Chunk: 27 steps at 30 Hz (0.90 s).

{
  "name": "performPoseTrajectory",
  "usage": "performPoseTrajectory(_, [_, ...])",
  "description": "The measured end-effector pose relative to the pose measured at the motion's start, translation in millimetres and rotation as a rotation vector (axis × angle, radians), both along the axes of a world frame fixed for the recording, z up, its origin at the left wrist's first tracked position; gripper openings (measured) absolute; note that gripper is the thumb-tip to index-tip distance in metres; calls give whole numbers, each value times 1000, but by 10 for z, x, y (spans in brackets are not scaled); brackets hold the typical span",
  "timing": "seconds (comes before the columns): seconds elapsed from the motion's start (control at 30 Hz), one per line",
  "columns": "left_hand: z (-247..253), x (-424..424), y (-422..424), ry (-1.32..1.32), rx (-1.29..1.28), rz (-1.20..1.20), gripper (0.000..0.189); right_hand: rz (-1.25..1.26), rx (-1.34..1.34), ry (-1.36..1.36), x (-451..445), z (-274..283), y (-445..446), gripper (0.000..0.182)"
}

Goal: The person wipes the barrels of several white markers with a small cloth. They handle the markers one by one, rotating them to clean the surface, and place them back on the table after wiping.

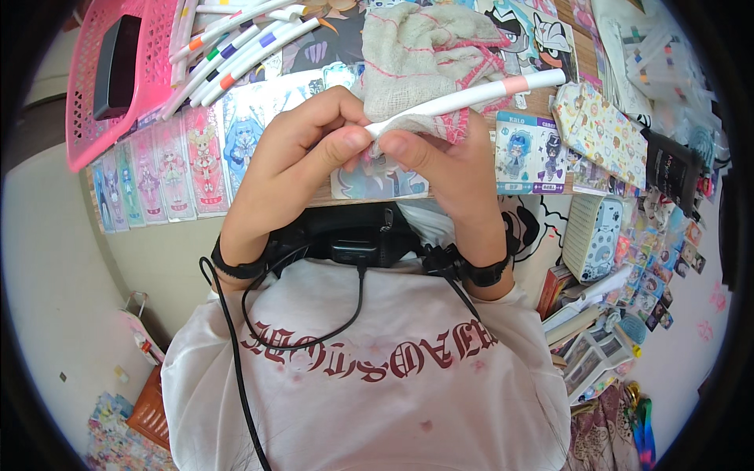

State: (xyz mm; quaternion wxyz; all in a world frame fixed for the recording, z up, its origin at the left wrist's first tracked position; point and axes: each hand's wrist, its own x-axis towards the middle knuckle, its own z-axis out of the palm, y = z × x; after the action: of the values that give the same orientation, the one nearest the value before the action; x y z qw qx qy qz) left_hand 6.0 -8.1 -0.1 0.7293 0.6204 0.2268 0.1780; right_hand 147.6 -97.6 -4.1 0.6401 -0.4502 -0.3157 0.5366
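Both hands meet above the desk's near edge, around a white marker pen (471,97) with a salmon-coloured band. My left hand (318,141) pinches the marker's lower left end between thumb and fingers. Bunched in my right hand (442,156) is a corner of a grey-beige cloth (400,59) with pink stitching, pressed against the same end, whose tip is hidden. The marker slants up to the right across the cloth, its other end free. Most of the cloth lies crumpled on the desk behind the hands. Several white markers (247,59) with coloured bands lie in a pile at upper left.
A pink plastic basket (76,112) at upper left holds a dark box (118,68). Illustrated character cards (206,159) line the desk's front left. A patterned pouch (601,132) and a bag of markers (660,65) lie at right. Black cables (235,341) hang from the wrist straps.
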Motion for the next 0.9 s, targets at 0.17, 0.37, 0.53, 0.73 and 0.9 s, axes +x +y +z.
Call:
performPoseTrajectory(0.17, [24,6,2,72,37,19,11,-153,-32,58,-9,-47,-34,10])
performPoseTrajectory(0.37, [3,-43,60,42,44,263,8,-378,102,358,35,-209,-2,7])
performPoseTrajectory(0.53, [-23,-28,89,79,43,159,18,-385,80,423,46,-207,9,7])
performPoseTrajectory(0.73, [-92,-8,51,93,21,175,14,-311,22,207,26,-170,-17,8])
performPoseTrajectory(0.9, [-100,-3,39,43,193,183,14,-274,-73,123,5,-139,-19,10])
